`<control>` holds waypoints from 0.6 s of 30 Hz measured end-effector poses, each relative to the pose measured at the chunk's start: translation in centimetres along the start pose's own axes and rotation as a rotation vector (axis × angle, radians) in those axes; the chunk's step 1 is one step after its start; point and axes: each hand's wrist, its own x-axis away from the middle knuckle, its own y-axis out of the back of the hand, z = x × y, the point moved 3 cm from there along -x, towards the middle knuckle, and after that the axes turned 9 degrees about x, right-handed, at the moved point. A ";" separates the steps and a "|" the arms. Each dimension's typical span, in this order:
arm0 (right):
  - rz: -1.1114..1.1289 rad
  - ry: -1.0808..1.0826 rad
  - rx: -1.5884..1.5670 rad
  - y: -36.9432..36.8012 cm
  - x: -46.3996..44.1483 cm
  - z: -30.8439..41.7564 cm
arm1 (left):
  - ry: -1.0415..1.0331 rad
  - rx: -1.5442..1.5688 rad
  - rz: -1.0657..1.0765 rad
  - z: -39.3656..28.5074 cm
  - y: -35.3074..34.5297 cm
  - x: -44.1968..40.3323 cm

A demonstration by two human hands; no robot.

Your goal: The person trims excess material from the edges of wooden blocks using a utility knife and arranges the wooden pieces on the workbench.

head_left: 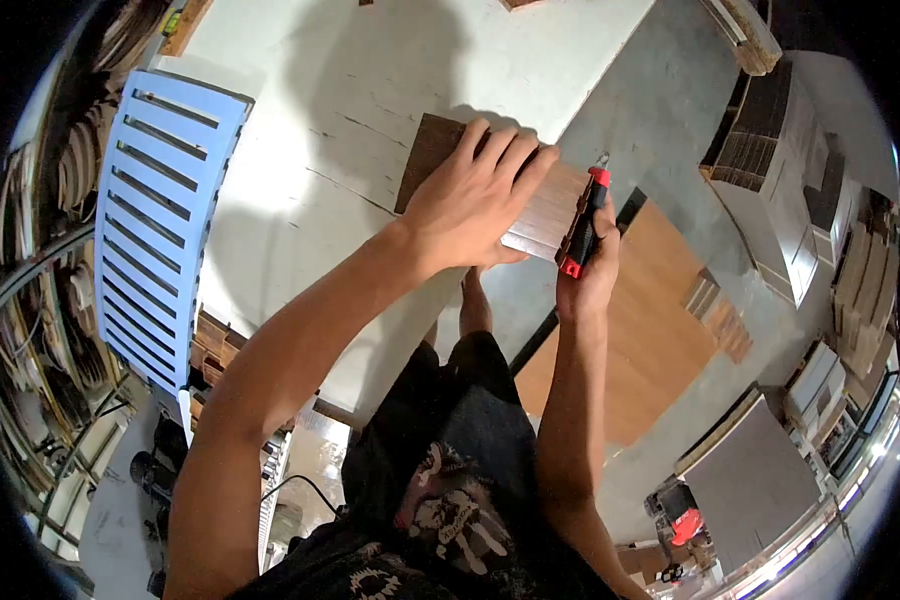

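My left hand [480, 190] lies across a brown wood-grain board [550, 215], fingers bent toward its far edge and thumb at its near side. The darker left end of the board rests over the white tabletop [360, 160], and its lighter right end sticks out past the table's edge. At that right end, my right hand [595, 265] is closed around a red-and-black utility knife [582, 225]. Its short metal tip points up and away from me. The knife's handle is right beside the board's end; whether they touch I cannot tell.
A pale blue slatted panel [160, 220] stands at the left of the table. Below on the right are a large orange-brown sheet [640, 330] and small wood offcuts [725, 325]. Stacked boards [760, 140] line the right side. A red-and-black machine [682, 520] sits lower right.
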 end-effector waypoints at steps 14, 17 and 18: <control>-0.256 0.275 0.696 -2.8 0.8 1.5 | 0.011 0.147 -0.033 0.6 -1.0 -0.3; -0.374 0.211 0.992 -3.9 1.3 2.6 | -0.026 0.022 -0.044 0.5 -0.9 -0.4; -0.394 0.212 1.053 -4.8 1.7 3.3 | -0.049 -0.048 -0.051 0.4 -0.9 -0.4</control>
